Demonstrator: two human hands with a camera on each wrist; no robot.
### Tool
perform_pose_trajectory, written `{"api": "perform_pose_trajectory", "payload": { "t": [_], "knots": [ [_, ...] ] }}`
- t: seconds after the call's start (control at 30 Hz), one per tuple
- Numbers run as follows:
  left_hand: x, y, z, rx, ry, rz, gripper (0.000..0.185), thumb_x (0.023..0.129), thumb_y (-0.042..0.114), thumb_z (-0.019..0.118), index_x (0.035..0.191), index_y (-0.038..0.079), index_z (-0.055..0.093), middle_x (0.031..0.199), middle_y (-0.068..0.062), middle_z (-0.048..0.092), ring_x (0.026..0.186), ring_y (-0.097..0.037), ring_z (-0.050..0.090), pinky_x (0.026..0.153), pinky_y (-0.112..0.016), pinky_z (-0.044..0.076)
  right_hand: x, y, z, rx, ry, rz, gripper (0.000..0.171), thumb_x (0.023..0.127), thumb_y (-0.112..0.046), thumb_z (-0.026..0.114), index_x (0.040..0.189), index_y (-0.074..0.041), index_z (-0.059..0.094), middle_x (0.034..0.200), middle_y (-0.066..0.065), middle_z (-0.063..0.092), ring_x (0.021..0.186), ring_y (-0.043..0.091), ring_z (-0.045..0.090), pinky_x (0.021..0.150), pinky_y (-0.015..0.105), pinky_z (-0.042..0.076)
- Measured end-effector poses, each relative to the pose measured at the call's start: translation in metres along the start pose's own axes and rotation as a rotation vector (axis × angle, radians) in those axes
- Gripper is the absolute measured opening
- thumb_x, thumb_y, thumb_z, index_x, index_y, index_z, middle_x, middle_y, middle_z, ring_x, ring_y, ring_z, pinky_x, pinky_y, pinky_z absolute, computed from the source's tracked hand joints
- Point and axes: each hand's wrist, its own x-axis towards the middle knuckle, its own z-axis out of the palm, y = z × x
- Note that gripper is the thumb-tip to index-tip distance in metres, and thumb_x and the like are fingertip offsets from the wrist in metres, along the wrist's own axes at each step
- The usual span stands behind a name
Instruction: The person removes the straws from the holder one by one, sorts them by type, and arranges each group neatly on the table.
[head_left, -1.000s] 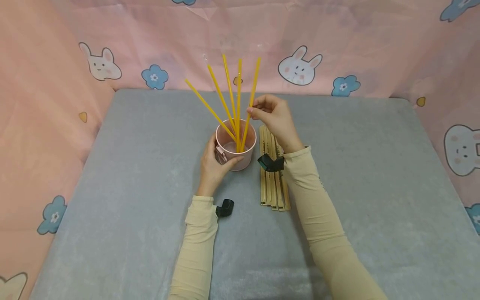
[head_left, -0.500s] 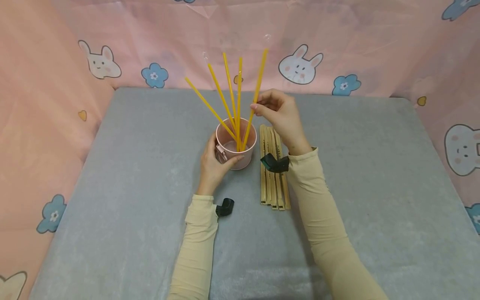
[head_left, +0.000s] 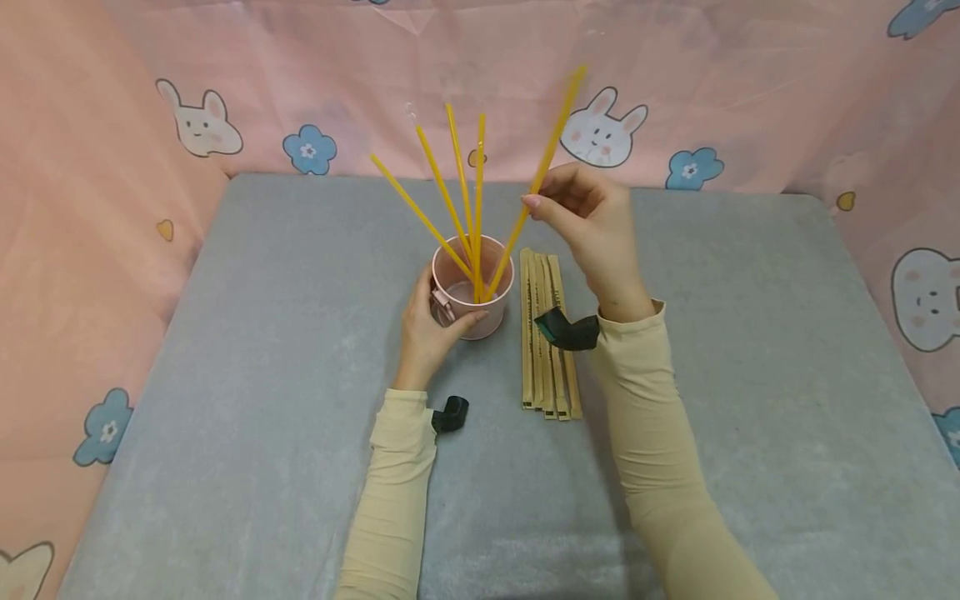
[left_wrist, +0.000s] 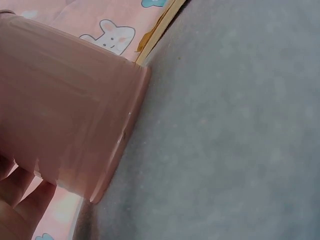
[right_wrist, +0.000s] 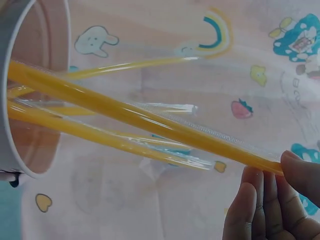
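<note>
A small pink bucket (head_left: 487, 322) stands upright on the grey table. My left hand (head_left: 426, 337) grips its side, thumb at the front; in the left wrist view, fingers (left_wrist: 37, 200) lie against the bucket wall. Several yellow straws in clear wrappers lean out of the bucket, one of them a straw (head_left: 422, 215) tilted far left. Above the rim on the right, my right hand (head_left: 596, 229) pinches another yellow straw (head_left: 557, 137) between thumb and fingers. That straw slants up to the right, its lower end inside the bucket. The right wrist view shows its clear wrapper (right_wrist: 215, 132).
Right of the bucket lies a row of long, narrow brown paper packets (head_left: 542, 367) with dark print, partly under the right wrist. The grey table (head_left: 285, 333) meets a pink printed curtain (head_left: 480, 50) at its back edge.
My right hand has moved up and to the right, drawing its straw partway up and tilting it further right. The left hand, bucket and other straws stay where they were.
</note>
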Motion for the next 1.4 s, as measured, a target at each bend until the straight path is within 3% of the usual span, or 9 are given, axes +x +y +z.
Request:
{"api": "perform_pose_trajectory", "payload": {
  "t": [0.53,0.97,1.4],
  "knots": [
    [0.000,-0.001,0.000,0.000,-0.003,0.004,0.092,0.066,0.014,0.087,0.142,0.001,0.035,0.136,-0.017,0.047,0.124,-0.027,0.045,0.105,-0.037,0.035,-0.007,-0.022,-0.012,0.049,0.074,-0.127,0.008,0.081,0.010,0.066,0.089,0.011,0.064,0.082,0.011,0.067,0.070,0.024,0.061,0.071,0.031,0.053],
    [0.000,-0.001,0.000,-0.004,-0.005,-0.008,0.092,0.067,0.015,0.086,0.142,0.001,0.035,0.137,-0.017,0.046,0.125,-0.027,0.045,0.105,-0.036,0.035,-0.011,-0.034,-0.016,0.165,0.159,-0.128,0.011,0.076,0.018,0.065,0.084,0.012,0.064,0.077,0.013,0.065,0.067,0.027,0.058,0.069,0.029,0.053],
    [0.000,0.000,0.001,-0.014,-0.002,-0.001,0.092,0.066,0.014,0.087,0.142,0.000,0.035,0.137,-0.017,0.046,0.124,-0.027,0.045,0.105,-0.034,0.035,-0.024,-0.036,-0.028,0.180,0.146,-0.138,0.010,0.075,0.020,0.064,0.085,0.017,0.061,0.077,0.016,0.065,0.068,0.029,0.058,0.069,0.031,0.053]
  ]
}}
